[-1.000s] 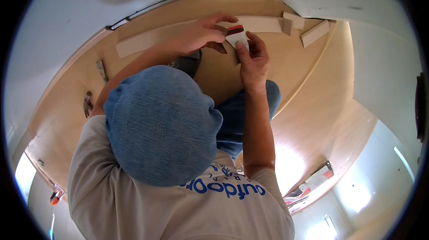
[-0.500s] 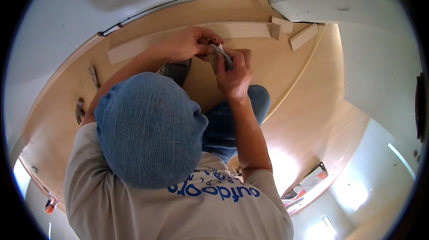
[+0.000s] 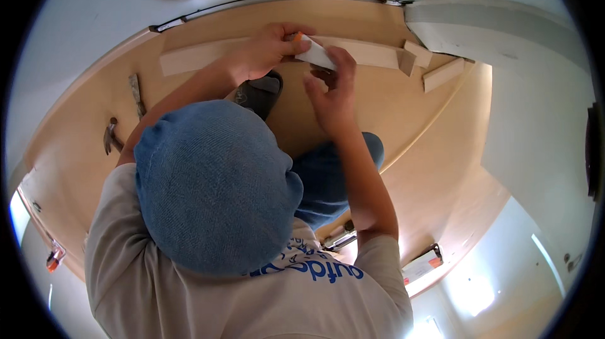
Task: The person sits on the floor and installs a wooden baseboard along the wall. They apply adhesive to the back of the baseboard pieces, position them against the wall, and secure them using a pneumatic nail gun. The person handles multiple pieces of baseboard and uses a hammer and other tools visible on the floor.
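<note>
A small white pack (image 3: 316, 54), narrow and oblong, was held up in the upper middle of the frame. It slanted down toward the right, with a spot of orange at its upper-left end; its lower-right end was partly hidden.

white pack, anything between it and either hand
Nothing visible: the left hand holds the white pack near its orange end, and the right hand has fingers at the other end.

Smooth tan wooden floor (image 3: 391, 112), long pale wooden board (image 3: 195, 56) across it, short pale wooden pieces (image 3: 443, 75) at right, dark-headed claw hammer (image 3: 111, 132) and slim greyish tool (image 3: 135, 92) at left
</note>
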A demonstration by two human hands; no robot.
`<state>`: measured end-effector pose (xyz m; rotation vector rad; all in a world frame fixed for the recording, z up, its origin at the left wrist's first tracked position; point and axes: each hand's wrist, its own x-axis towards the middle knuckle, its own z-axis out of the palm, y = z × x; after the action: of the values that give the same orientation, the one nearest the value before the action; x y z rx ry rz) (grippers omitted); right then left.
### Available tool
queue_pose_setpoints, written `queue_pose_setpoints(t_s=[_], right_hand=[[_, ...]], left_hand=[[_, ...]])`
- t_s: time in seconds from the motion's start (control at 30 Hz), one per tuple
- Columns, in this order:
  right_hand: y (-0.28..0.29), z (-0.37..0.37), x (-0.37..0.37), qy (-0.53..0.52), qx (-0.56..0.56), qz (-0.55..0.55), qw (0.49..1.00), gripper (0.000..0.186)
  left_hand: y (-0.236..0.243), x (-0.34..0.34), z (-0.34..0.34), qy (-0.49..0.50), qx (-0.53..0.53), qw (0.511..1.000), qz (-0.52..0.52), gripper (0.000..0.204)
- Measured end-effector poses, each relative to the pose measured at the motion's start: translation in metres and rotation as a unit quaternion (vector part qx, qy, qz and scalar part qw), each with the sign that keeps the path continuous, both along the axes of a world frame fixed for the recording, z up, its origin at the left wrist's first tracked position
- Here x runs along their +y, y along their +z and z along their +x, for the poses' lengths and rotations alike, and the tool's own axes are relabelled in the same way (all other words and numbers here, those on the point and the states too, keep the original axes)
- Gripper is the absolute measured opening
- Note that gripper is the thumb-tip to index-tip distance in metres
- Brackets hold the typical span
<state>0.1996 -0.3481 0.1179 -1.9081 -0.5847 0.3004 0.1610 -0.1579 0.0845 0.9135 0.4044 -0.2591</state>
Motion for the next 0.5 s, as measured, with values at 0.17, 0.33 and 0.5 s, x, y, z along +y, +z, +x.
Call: queue_pose_setpoints(t_s=[0.17, 0.33, 0.5], right_hand=[[-0.014, 0.024, 0.006, -0.050, 0.333, 0.060, 0.940, 0.034], [-0.036, 0.053, 0.006, -0.050, 0.325, 0.042, 0.943, 0.025], [-0.078, 0.062, 0.038, -0.235, 0.503, 0.360, 0.750, 0.019]], left_hand=[[0.002, 0.002, 0.003, 0.001, -0.114, 0.961, 0.253, 0.038], [-0.012, 0.020, 0.025, -0.132, -0.116, 0.867, 0.466, 0.032], [-0.020, 0.013, 0.060, -0.069, -0.125, 0.845, 0.515, 0.030]])
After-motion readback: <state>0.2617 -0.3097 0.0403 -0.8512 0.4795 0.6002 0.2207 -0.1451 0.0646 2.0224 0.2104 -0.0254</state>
